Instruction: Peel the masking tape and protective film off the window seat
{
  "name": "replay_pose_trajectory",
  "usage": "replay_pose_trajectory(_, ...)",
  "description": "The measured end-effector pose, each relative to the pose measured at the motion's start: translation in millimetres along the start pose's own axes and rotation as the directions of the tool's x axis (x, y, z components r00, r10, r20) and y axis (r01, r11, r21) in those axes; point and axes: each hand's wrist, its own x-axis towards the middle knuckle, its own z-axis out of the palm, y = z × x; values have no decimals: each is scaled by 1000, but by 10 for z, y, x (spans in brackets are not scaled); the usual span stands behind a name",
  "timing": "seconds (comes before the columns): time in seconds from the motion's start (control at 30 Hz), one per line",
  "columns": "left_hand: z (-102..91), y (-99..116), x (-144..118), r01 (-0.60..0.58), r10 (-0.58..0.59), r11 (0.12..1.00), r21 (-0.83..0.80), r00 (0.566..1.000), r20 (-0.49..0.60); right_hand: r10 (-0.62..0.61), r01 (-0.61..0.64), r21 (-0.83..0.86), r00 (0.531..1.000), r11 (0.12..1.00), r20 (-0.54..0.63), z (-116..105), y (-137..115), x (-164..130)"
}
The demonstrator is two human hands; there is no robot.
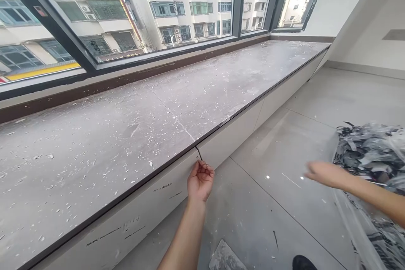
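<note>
Hands first: I see the left hand (200, 179) raised against the front face of the window bench, palm turned toward the camera, fingers curled in. Its fingertips pinch a thin dark strip (199, 155) that hangs out of the seam between two white front panels (226, 137), just under the dark edge of the stone sill top (133, 135). The strip sits directly above the knuckles and runs up to the underside of the slab; its lower end is caught in the curled fingers. I log this hand as closed on the strip.

Right hand (318, 173) is well apart from the strip, out over the grey floor tiles (284, 152), arm coming in from the right edge of the view. It is blurred; fingers look extended and loose, nothing in them that I can make out.

Sill top is speckled all over with white flecks and chips. White front panels carry faint printed lettering, too small for me to read. A clear plastic bag of shredded film scraps (370, 152) lies on the floor to the right, just behind the right forearm. Dark window frames (237, 0) run along the back of the sill, apartment blocks beyond. A dark shoe tip (302, 262) shows at the bottom edge.
</note>
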Motion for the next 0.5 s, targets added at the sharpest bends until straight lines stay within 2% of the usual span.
replay_pose_trajectory(0.03, 2, -2, 0, 5, -5, 1000, -5, 1000, 0, -98, 101, -15, 983, 995, 156, -38, -303, 16)
replay_pose_trajectory(0.07, 5, -4, 0, 13, -13, 1000, -6, 1000, -2, -234, 231, 41, 941, 972, 246, -56, -671, 33)
replay_pose_trajectory(0.1, 6, -6, 0, 20, -20, 1000, -3, 1000, -4, -381, 352, 149, 883, 924, 276, -53, -1078, 49)
replay_pose_trajectory(0.13, 5, -6, 0, 26, -26, 1000, 3, 1000, -5, -478, 416, 262, 841, 871, 254, -29, -1494, 66)
replay_pose_trajectory(0.17, 2, -5, 0, 29, -29, 1000, 9, 1000, -6, -538, 448, 366, 820, 815, 194, 12, -1888, 81)
replay_pose_trajectory(0.2, -4, -1, 0, 31, -30, 999, 12, 1000, -7, -543, 444, 446, 831, 777, 119, 68, -2236, 94)
replay_pose_trajectory(0.23, -11, 5, 0, 31, -31, 999, 15, 999, -7, -513, 405, 514, 855, 756, 80, 135, -2521, 102)
replay_pose_trajectory(0.3, -23, 25, -7, 37, -37, 999, 27, 999, -5, -418, 235, 669, 900, 706, 125, 291, -2892, 94)
replay_pose_trajectory(0.4, -16, 69, -37, 32, -30, 998, 57, 999, -31, -214, -25, 829, 962, 558, 173, 538, -3094, -7)
replay_pose_trajectory(0.5, 9, 110, -81, 50, -44, 994, 100, 997, -70, 18, -32, 903, 999, 429, 27, 746, -3187, -150)
